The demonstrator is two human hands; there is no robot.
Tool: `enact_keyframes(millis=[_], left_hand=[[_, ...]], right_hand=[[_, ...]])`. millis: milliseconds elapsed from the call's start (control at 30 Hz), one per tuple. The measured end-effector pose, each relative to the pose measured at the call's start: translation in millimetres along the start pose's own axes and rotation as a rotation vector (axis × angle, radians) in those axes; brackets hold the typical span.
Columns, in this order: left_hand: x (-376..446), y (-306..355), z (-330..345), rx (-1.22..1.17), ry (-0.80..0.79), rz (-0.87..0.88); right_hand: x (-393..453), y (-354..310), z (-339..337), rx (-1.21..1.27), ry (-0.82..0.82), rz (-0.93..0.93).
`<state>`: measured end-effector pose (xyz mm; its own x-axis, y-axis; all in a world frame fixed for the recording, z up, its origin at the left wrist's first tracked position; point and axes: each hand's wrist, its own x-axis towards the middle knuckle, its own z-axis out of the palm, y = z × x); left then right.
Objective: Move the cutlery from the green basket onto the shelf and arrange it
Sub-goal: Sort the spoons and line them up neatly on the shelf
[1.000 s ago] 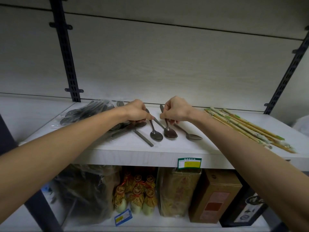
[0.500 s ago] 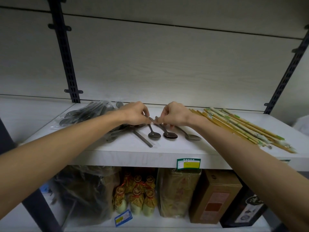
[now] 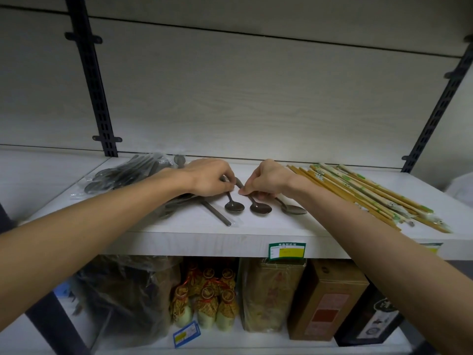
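Three metal spoons lie side by side on the white shelf (image 3: 194,239), bowls toward me: a left spoon (image 3: 234,206), a middle spoon (image 3: 260,208) and a right spoon (image 3: 294,209). My left hand (image 3: 208,179) pinches the handle of the left spoon. My right hand (image 3: 266,179) pinches the handle of the middle spoon and covers the right spoon's handle. More wrapped cutlery (image 3: 217,216) lies under my left wrist. The green basket is out of view.
A plastic bag of dark cutlery (image 3: 128,172) lies at the shelf's back left. Wrapped bamboo chopsticks (image 3: 371,198) fan across the right side. Black uprights (image 3: 92,80) flank the back panel. Below are bottles (image 3: 207,303), boxes (image 3: 330,301) and a bag.
Both hands have slid back toward the wall along the spoon handles and drawn close together. The spoons have shifted slightly into a tighter, more parallel row.
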<state>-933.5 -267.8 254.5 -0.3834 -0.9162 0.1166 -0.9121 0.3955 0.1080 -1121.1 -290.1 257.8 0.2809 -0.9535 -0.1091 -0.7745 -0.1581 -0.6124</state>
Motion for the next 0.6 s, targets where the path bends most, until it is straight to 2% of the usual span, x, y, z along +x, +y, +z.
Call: enact_keyframes(millis=[300,500,600], left_hand=[[11.2,-1.0,3.3,-0.051,-0.035,0.012],[3.9,-18.0,-11.7,0.047,0.093,-0.071],[-7.5,-33.6,-27.3,0.023,0.130,-0.156]], right_hand=[[1.2,3.5,-0.1,-0.118,0.099,0.013],[-0.4,-0.1,-3.5,-0.236,0.110,0.023],[-0.2,-11.4,-4.4,-0.312,0.200,-0.026]])
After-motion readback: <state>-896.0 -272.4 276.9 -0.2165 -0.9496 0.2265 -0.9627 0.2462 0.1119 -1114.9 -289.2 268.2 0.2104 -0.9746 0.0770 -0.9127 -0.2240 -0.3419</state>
